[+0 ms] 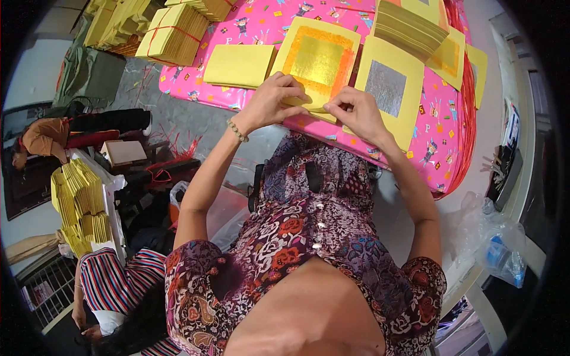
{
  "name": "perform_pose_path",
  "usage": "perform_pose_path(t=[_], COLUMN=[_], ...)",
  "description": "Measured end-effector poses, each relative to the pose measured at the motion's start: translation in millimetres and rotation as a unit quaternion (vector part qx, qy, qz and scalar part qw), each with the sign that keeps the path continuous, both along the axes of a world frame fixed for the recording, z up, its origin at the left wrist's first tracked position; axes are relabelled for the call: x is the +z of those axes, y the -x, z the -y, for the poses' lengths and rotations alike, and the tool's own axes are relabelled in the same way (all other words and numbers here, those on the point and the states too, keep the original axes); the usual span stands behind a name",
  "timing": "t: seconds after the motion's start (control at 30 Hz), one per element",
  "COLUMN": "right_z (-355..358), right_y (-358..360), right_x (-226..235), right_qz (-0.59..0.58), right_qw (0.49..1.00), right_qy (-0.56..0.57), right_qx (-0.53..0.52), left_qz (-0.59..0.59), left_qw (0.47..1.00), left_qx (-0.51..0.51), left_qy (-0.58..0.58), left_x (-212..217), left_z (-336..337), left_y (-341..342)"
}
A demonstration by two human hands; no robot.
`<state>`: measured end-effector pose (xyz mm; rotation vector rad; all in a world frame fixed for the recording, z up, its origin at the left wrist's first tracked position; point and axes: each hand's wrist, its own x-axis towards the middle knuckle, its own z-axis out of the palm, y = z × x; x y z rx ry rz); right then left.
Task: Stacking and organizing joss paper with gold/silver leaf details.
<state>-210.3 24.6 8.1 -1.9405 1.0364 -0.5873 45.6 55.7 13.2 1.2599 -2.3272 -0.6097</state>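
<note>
At the near edge of a table lies a yellow paper sheet [317, 56] with a gold foil square inside an orange border. My left hand [276, 101] has its fingers bent over the sheet's near left corner, thumb along the edge. The near right part of that edge is pinched by my right hand [358, 115]. Between the hands the edge looks lifted and curled over. To the right lies a yellow paper with a silver foil square [386, 89], partly beneath my right wrist. A plain yellow folded stack [238, 65] sits just left of my left hand.
A pink patterned cover [436, 133] lies over the table. Thick yellow paper stacks [409, 26] stand at its far right, tied bundles [170, 35] at far left. Red strings [470, 130] hang down the right side. Two people sit at left, near yellow bundles [77, 202]. A plastic bag [502, 249] hangs right.
</note>
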Motion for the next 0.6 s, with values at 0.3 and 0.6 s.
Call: perform_pose_path(t=[0.3,0.6], right_z=[13.9,19.0], right_y=[0.4,0.1], right_x=[-5.8,-13.9], right_qz=[-0.023,0.004], right_qw=[0.999,0.995], right_qy=[-0.044,-0.103], right_qx=[-0.001,-0.002], left_qz=[-0.063,-0.076], left_qw=[0.997,0.995], left_qx=[0.026,0.041], left_qy=[-0.044,-0.052], left_x=[-4.4,-2.3], left_z=[0.7,1.7], left_y=[-1.6,-0.1])
